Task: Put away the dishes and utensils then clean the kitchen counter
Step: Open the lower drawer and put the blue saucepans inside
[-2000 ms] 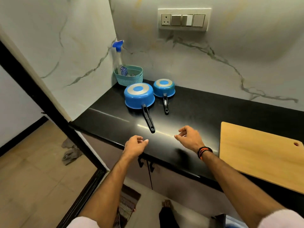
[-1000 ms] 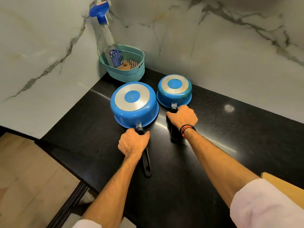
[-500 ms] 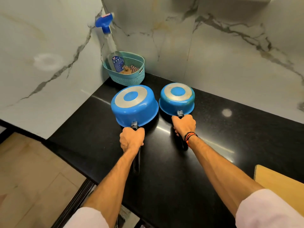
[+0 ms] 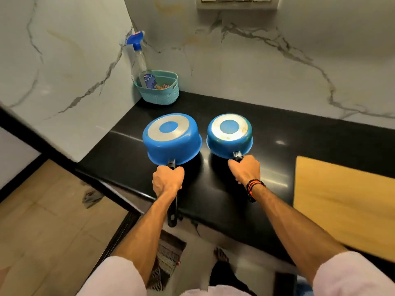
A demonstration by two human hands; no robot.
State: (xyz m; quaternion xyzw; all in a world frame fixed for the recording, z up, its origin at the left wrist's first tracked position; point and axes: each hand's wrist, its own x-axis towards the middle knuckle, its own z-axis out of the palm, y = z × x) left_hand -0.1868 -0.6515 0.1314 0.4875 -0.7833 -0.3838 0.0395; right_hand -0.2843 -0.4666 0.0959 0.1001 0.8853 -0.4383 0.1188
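Note:
Two blue saucepans hang upside down above the black counter (image 4: 213, 189), silver bases up. My left hand (image 4: 167, 180) grips the black handle of the larger saucepan (image 4: 172, 138), whose handle end sticks out past the counter's front edge. My right hand (image 4: 245, 169) grips the handle of the smaller saucepan (image 4: 229, 134), just to the right. Both pans tilt slightly toward me and cast shadows on the counter below.
A teal basket (image 4: 164, 94) with a spray bottle (image 4: 142, 63) stands in the back left corner against the marble wall. A wooden cutting board (image 4: 342, 201) lies at the right. A switch plate (image 4: 237, 1) is on the wall. A cloth (image 4: 92, 196) lies on the floor at left.
My hands reached the two pan handles, gripped them, and have lifted both pans off the counter and drawn them back toward the front edge.

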